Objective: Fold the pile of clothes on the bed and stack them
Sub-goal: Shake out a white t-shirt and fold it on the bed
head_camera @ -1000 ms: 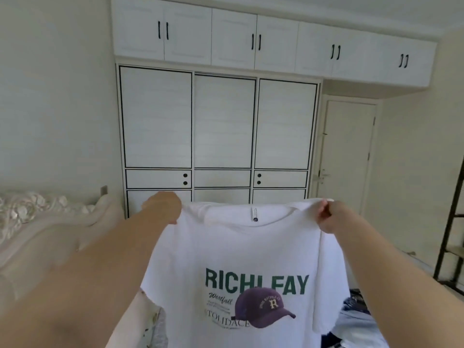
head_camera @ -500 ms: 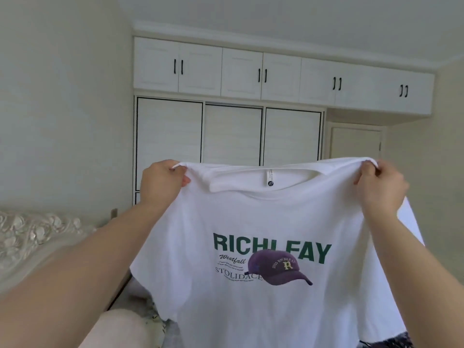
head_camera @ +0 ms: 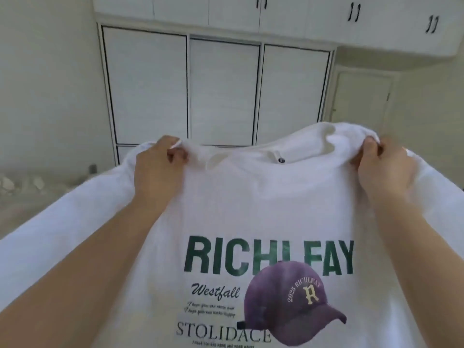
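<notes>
A white T-shirt (head_camera: 266,204) with green "RICHLFAY" lettering and a purple cap print fills the lower part of the head view, spread out in front of me. My left hand (head_camera: 158,169) grips its left shoulder near the collar. My right hand (head_camera: 384,169) grips the right shoulder, where the cloth bunches up. The print faces me. The shirt hides the bed and the rest of the clothes pile beneath it.
A white wardrobe (head_camera: 221,89) with sliding doors and upper cabinets stands straight ahead. A closed door (head_camera: 364,101) is to its right. A carved cream headboard (head_camera: 22,189) shows at the left edge.
Both hands raised the shirt, then brought it lower and flatter toward me, so it now fills more of the view. The view tilted down.
</notes>
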